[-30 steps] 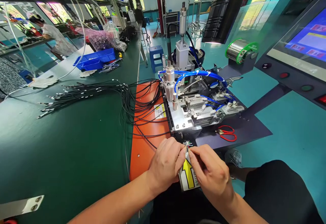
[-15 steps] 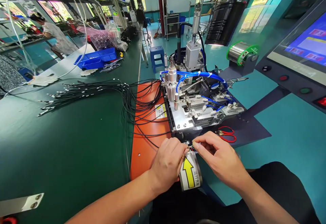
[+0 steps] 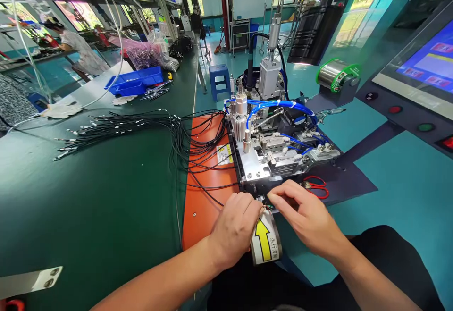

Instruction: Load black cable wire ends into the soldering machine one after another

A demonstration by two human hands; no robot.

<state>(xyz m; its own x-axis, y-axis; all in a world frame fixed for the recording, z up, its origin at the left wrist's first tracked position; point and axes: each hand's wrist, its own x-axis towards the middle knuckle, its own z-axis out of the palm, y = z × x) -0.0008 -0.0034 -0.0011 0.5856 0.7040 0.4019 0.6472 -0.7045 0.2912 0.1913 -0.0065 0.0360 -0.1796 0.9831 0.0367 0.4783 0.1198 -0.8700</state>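
My left hand (image 3: 235, 223) is closed in a pinch around the end of a black cable (image 3: 209, 195). Thin coloured wires (image 3: 269, 206), green among them, fan out from its fingertips. Close on the right, my right hand (image 3: 307, 214) has thumb and forefinger pressed together just above those wires; whatever lies between them is too small to make out. Below both hands sits a metal cylinder (image 3: 264, 245) with a white label and a yellow arrow. The bench machine (image 3: 272, 141), with blue air tubes and metal clamps, stands directly beyond the fingers.
A bundle of black cables (image 3: 116, 127) runs over the green bench onto an orange plate (image 3: 201, 226). Red-handled scissors (image 3: 316, 187) lie right of the machine. A solder reel (image 3: 338, 75), a screen panel (image 3: 424, 70) and blue bins (image 3: 134, 82) stand around. A person sits far left.
My right fingertips have moved slightly up and away from the wires, which now show below them. My left hand keeps its pinch. The view has shifted a little.
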